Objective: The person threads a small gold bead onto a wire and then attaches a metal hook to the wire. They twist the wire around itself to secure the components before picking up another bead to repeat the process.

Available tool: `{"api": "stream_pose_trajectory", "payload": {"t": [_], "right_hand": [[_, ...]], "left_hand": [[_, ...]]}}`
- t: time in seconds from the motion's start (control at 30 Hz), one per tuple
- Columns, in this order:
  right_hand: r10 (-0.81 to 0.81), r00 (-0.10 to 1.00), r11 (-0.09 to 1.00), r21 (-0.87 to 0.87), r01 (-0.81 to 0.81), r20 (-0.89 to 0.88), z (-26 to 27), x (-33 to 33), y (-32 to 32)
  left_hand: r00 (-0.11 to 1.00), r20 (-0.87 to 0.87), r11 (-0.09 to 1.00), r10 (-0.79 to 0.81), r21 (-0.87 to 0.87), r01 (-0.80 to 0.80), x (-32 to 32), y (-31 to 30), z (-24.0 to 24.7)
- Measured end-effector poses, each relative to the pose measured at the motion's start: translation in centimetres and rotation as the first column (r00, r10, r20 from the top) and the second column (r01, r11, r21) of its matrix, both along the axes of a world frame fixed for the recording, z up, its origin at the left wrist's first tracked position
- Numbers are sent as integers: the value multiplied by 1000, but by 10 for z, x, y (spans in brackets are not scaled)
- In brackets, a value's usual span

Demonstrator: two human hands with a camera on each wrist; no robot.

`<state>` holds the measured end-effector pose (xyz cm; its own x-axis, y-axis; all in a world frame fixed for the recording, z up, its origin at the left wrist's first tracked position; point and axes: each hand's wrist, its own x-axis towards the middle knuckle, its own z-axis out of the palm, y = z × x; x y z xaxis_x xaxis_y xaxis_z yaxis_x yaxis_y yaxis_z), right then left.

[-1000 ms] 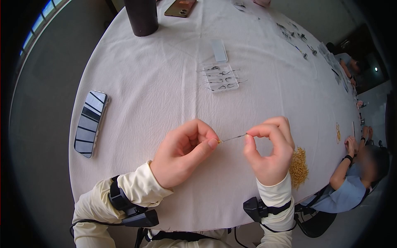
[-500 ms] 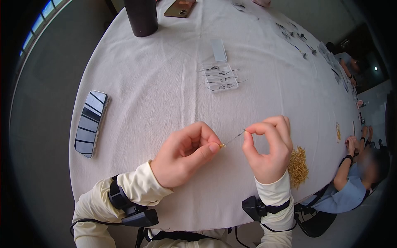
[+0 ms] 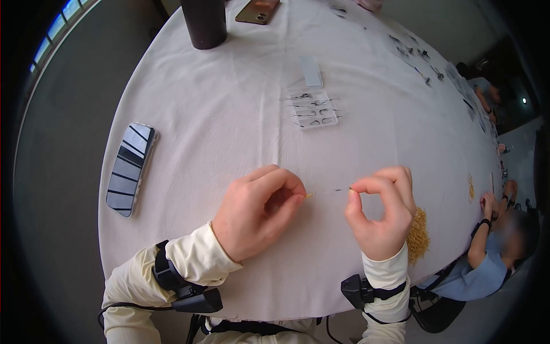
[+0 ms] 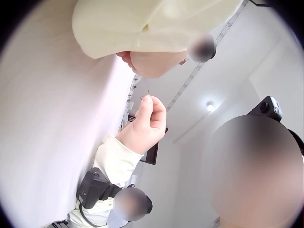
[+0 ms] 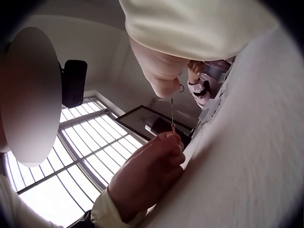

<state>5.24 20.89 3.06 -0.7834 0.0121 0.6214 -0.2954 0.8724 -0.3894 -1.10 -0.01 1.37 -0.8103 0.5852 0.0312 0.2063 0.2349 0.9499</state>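
My left hand (image 3: 256,213) pinches a small thin gold-coloured piece (image 3: 310,195) between thumb and forefinger, its tip sticking out. Across a short gap to the right, my right hand (image 3: 382,213) pinches a dark fish hook (image 5: 182,88), whose bend shows beside the fingertips in the right wrist view. From it a thin dark strand (image 3: 339,190) points toward the gold piece. That fine strand (image 5: 172,113) spans between both hands in the right wrist view. A heap of similar gold pieces (image 3: 419,236) lies just beyond the right hand.
A clear box (image 3: 315,109) with several dark hooks lies ahead, a pale flat piece (image 3: 311,71) behind it. One phone (image 3: 131,170) is at left; another phone (image 3: 258,10) and a dark cup (image 3: 205,26) stand farther back. A person (image 3: 497,246) sits at right.
My left hand has rolled so its thumbnail no longer shows. The right hand has lowered slightly, and the strand lies nearly level. The head view has shifted a little.
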Motion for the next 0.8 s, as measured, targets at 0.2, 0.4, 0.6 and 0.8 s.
{"api": "stream_pose_trajectory", "payload": {"t": [0.2, 0.4, 0.6, 0.8], "right_hand": [[65, 994, 998, -3, -65, 92, -1, 2, -4], [144, 978, 990, -16, -143, 150, -7, 2, -12], [191, 966, 981, -3, -194, 175, -12, 1, -18], [261, 945, 963, 16, -270, 196, -14, -1, -23]], "left_hand": [[951, 310, 975, -15, 216, -55, -3, -2, -11], [920, 387, 962, -60, 270, -51, -4, -3, -9], [925, 376, 965, -54, 256, -48, -3, -3, -9], [979, 205, 980, 2, 195, -43, 3, 0, -15]]}}
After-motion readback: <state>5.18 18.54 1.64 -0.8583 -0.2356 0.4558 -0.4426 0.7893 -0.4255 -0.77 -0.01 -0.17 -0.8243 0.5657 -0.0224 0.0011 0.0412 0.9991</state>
